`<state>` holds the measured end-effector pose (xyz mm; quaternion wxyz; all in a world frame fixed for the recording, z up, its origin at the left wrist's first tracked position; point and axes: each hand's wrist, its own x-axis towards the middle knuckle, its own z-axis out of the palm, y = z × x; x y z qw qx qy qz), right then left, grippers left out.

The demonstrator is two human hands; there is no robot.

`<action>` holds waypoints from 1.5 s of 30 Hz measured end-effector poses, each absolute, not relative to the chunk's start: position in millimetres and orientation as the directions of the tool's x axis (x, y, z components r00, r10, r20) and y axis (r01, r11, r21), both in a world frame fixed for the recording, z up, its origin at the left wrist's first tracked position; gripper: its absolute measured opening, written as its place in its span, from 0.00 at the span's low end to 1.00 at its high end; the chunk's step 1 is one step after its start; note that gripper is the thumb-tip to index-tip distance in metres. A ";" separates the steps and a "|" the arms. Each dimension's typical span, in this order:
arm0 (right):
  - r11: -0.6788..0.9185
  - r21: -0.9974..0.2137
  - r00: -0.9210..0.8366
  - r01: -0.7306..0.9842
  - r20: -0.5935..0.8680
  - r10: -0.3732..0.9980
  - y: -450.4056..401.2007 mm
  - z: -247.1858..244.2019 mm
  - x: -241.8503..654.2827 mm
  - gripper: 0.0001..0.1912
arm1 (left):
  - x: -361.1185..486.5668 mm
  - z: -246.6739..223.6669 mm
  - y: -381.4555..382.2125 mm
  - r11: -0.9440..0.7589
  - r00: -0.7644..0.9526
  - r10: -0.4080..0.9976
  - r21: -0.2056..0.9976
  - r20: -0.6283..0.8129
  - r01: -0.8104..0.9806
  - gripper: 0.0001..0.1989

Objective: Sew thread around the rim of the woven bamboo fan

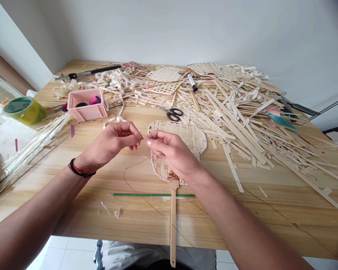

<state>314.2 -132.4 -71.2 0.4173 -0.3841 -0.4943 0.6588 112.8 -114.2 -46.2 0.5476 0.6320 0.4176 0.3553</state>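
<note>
The near handle (pixel 173 221) (likely stiff) suits gripping the light-looking woven fan (pixel 192 137); left hand (pixel 115 140) and right hand (pixel 170 152) pinch thread (pixel 144 140).

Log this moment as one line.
left hand: pinches thin thread | right hand: pinches same thread | woven fan: on wooden table, handle overhanging | black-handled scissors: beyond fan

Looks brightly lit, washed out at far left; shows soft sheen on the table (pixel 135 221), stretched edges, darkened upper-right corner.
</note>
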 end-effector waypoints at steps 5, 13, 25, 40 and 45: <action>-0.182 -0.965 -0.333 -0.188 -0.112 0.936 -132.6 -70.2 313.2 0.13 | 113.0 -44.7 -115.2 -0.028 0.400 0.916 0.989 -0.033 0.146 0.07; -0.181 -0.961 -0.321 -0.211 -0.107 0.941 -131.7 -67.5 312.9 0.14 | 111.4 -46.3 -115.6 -0.024 0.400 0.916 0.993 -0.024 0.114 0.06; -0.187 -0.956 -0.301 -0.228 -0.114 0.947 -132.0 -67.3 313.9 0.15 | 110.6 -47.1 -117.3 -0.012 0.398 0.917 0.993 -0.036 0.117 0.06; -0.154 -0.958 -0.256 -0.244 -0.089 0.962 -131.0 -68.7 314.9 0.13 | 110.3 -47.3 -117.0 -0.015 0.373 0.927 0.993 -0.030 0.119 0.07; -0.150 -0.956 -0.235 -0.251 -0.090 0.968 -130.4 -68.6 314.9 0.13 | 110.7 -46.5 -117.5 -0.012 0.370 0.928 0.993 -0.033 0.120 0.07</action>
